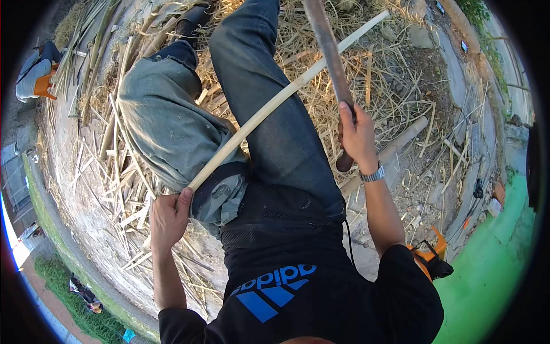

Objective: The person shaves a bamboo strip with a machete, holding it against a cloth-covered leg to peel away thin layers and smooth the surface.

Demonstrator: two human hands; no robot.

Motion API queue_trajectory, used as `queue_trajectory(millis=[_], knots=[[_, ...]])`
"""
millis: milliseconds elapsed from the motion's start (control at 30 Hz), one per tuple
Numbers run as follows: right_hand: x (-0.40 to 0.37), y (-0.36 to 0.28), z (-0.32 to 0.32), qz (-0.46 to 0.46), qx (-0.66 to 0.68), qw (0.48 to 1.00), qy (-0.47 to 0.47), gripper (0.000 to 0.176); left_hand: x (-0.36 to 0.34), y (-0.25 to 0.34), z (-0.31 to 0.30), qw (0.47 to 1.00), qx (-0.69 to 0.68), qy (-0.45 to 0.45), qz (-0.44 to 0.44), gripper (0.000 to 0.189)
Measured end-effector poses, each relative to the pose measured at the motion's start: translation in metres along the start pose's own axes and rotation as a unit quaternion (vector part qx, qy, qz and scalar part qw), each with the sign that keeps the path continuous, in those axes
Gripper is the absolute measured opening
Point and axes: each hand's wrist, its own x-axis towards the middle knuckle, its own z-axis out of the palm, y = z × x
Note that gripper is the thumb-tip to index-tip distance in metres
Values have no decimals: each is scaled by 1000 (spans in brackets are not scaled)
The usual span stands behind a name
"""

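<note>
A long pale bamboo strip [260, 113] runs diagonally over both thighs, from lower left to upper right. My left hand [169, 218] is closed round its lower end, beside a cloth-wrapped knee pad area near the hip. My right hand [358, 135] grips the handle of a long dark blade [327, 46], which points up and away. The blade passes across the strip near the strip's far part; whether they touch cannot be told. A greenish-grey cloth [163, 109] covers the leg on the left.
Bamboo shavings [395, 74] and split pieces lie around the legs. Longer poles [103, 51] are at the upper left, near a seated person [35, 74] on an orange seat. An orange and black object [432, 255] stands by the right elbow, beside a green surface [487, 286].
</note>
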Motion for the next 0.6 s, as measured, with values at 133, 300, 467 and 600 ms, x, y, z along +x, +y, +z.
queue_trajectory(millis=[133,300,467,600], knots=[[-25,-10,8,-109,-48,991,-53,40,8,-4,-9,999,-16,-41,-7,71],[-5,-5,-9,61,116,991,11,34,6,-17,-10,997,-26,47,56,58],[-15,-38,-29,34,282,955,84,24,-3,-65,-29,962,-207,148,102,53],[-18,-98,-6,-101,329,937,52,19,4,-36,-57,880,-341,305,125,38]])
